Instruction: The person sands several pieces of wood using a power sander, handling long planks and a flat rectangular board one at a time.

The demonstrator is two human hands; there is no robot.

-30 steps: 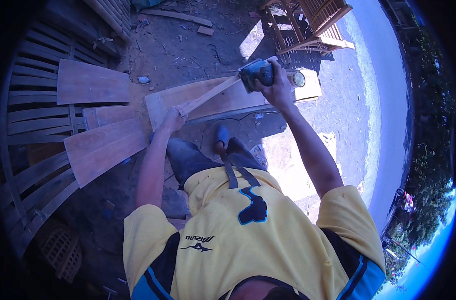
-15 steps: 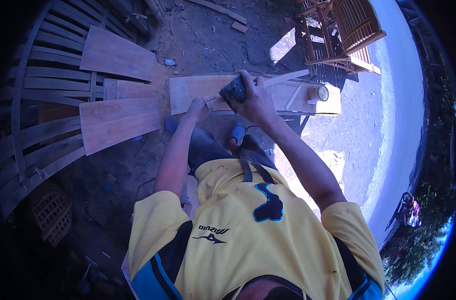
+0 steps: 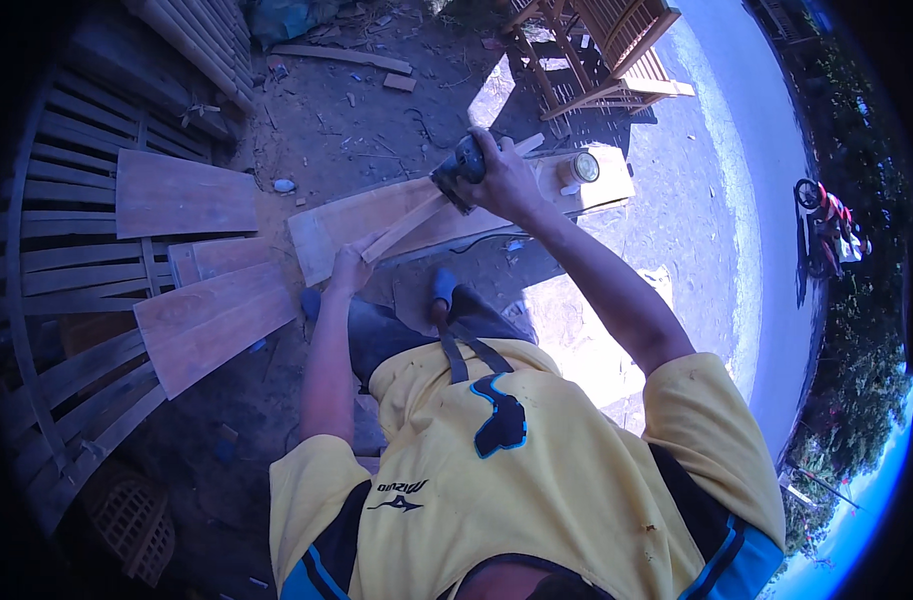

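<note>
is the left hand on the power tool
No, the left hand holds the near end of a thin wooden strip, while the right hand has its grip on the dark power tool.

Both hands in closed grip

Dark sander atop tilted wooden strip

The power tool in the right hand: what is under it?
Under the power tool lies a narrow wooden strip, resting on a wide plank. The tool body hides the contact.
</note>
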